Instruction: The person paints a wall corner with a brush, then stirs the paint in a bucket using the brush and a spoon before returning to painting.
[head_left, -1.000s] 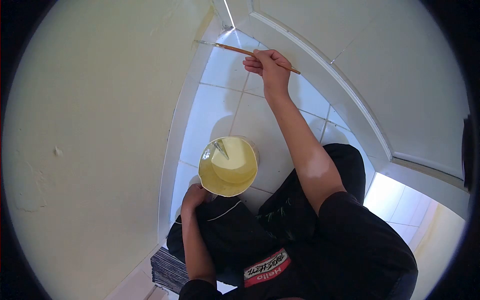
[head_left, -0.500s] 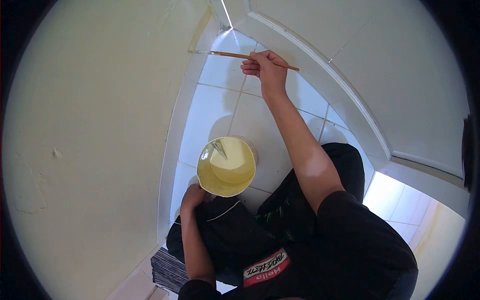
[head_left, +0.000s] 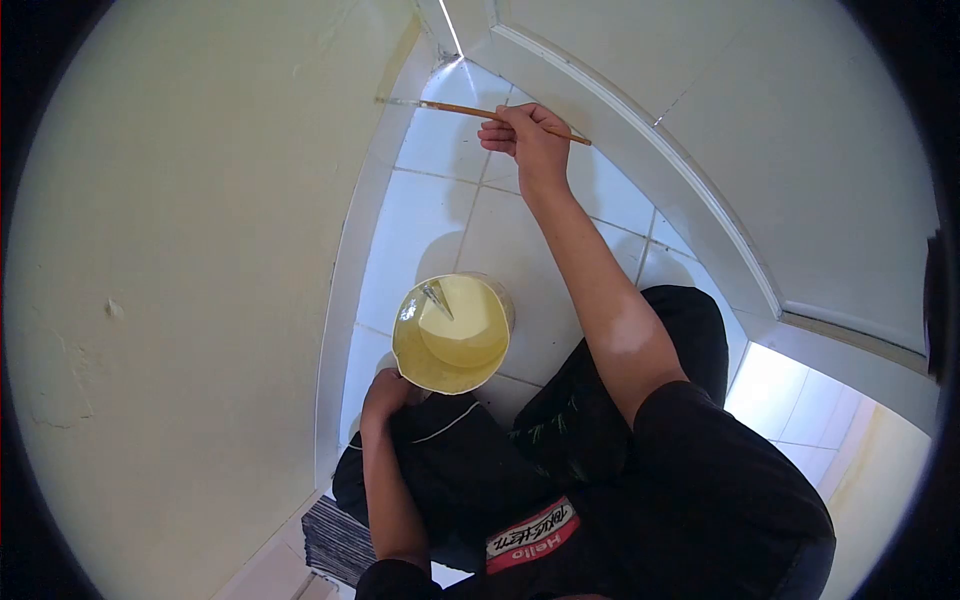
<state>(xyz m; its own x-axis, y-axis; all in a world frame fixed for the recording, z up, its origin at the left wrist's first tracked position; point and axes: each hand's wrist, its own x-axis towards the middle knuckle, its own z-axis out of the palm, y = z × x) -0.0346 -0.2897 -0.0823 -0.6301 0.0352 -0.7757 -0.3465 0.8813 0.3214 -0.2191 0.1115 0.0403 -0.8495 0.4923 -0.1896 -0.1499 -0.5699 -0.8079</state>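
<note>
My right hand (head_left: 530, 140) pinches the wooden handle of a thin paintbrush (head_left: 455, 107). The brush's bristle end meets the lower edge of the pale yellow wall (head_left: 200, 220), just above the white skirting. A darker yellow strip runs up the wall from there towards the corner. My left hand (head_left: 386, 396) grips the near rim of a paint bucket (head_left: 408, 368), its fingers partly hidden behind it. Pale yellow paint (head_left: 465, 335) lies inside the bucket, and a metal-looking piece (head_left: 437, 302) leans at its inner wall.
White floor tiles (head_left: 430, 215) fill the narrow space between the wall and a white door (head_left: 800, 150). Light enters through a gap at the far corner. A striped dark mat (head_left: 340, 540) lies by my left side. My legs in black trousers (head_left: 440, 450) are close to the bucket.
My right hand and the paintbrush have shifted very slightly left, the bristles staying at the wall's lower edge. The bucket also appears a touch further left.
</note>
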